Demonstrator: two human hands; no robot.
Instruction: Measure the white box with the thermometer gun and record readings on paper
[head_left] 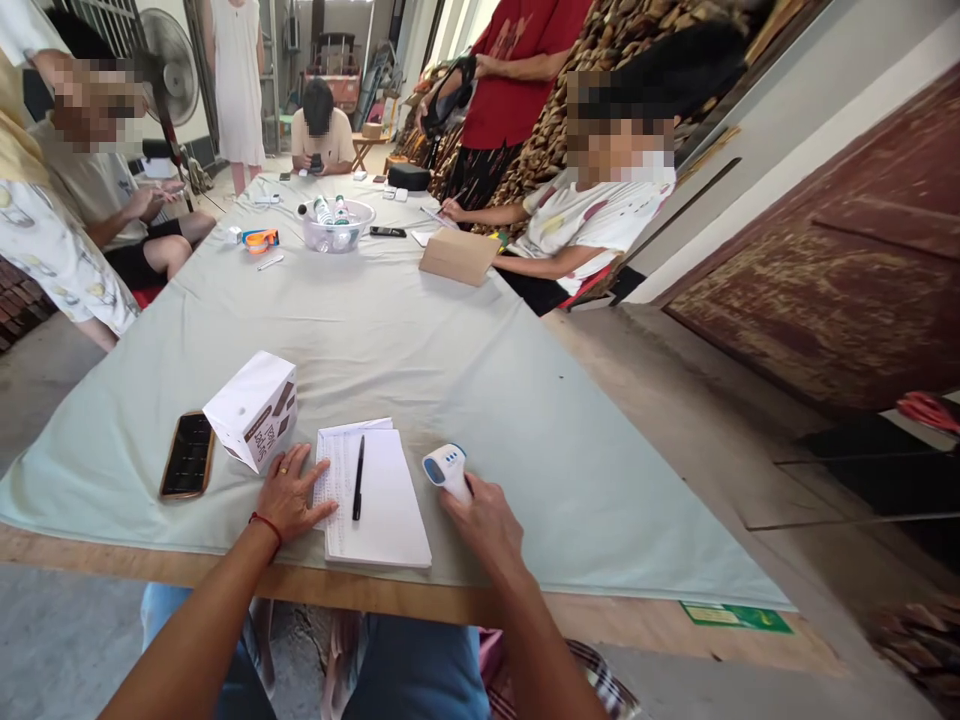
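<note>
Over pale-green tablecloth point(600, 490), the right hand point(486, 520) grips a white-and-blue thermometer gun point(448, 470); left hand point(291, 498), spread wide, touches white paper notebook point(390, 505).

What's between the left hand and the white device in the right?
The head view shows a notebook, a black pen on it, then a strip of tablecloth.

From my remote post I record smooth plastic on the thermometer point(453, 478), lower centre of the frame, matt paper in the notepad point(394, 500), smooth card on the box point(251, 405) and a glossy front on the phone point(187, 455), lower left. The tablecloth point(600, 480) is matt, creased fabric over a wooden table edge point(420, 602); upper right, I note rough stacked wood point(600, 45).
</note>
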